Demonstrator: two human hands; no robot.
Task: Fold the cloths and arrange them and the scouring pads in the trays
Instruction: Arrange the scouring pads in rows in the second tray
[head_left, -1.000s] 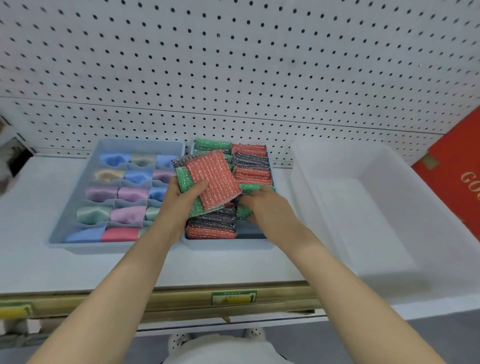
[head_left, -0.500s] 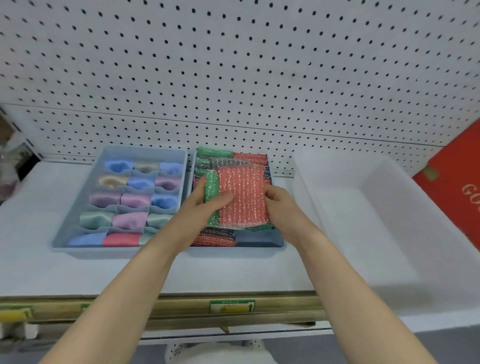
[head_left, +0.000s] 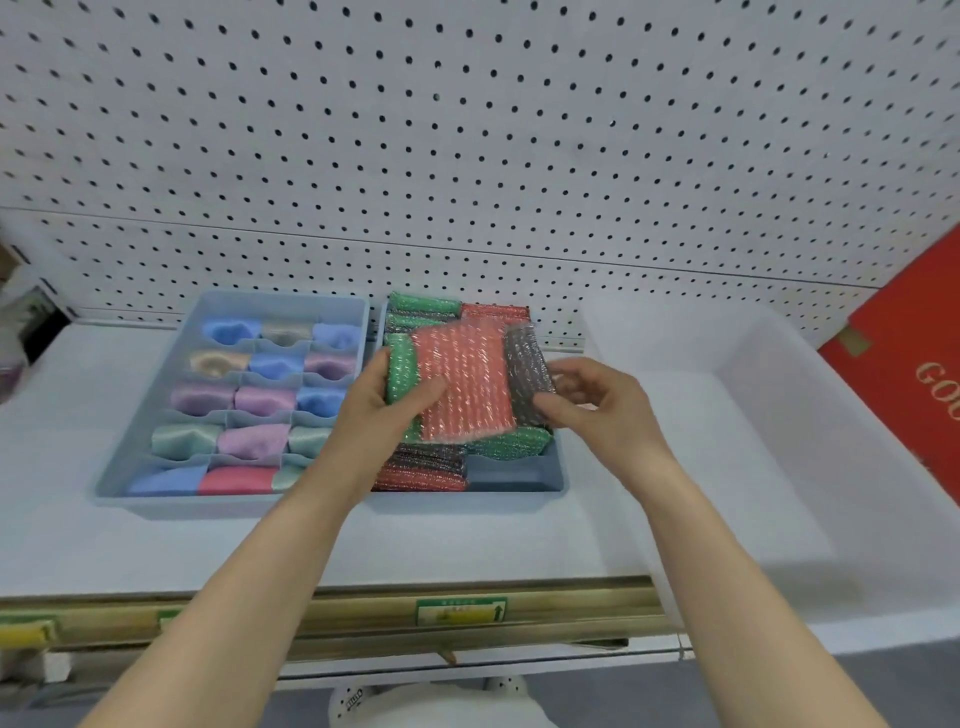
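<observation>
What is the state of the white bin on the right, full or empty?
Empty: the white bin shows only its bare floor and walls; nothing lies inside.

pad tray (head_left: 519, 494) packed except front-right compartment (head_left: 506, 470), fanned pads (head_left: 467, 384) held by left grip (head_left: 374, 410) and right grip (head_left: 602, 410) block its middle, cloth tray (head_left: 182, 501) full, bare bench (head_left: 467, 540) strip in front, pegboard (head_left: 467, 130) behind, white bin (head_left: 753, 441) right

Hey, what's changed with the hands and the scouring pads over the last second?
The right hand lifted out of the pad tray, rose to the pads in the left hand and now pinches a dark pad, drawing it out to the right. The left hand still holds the red pad and green pad above that tray. The cloth tray and white bin stayed put.
</observation>
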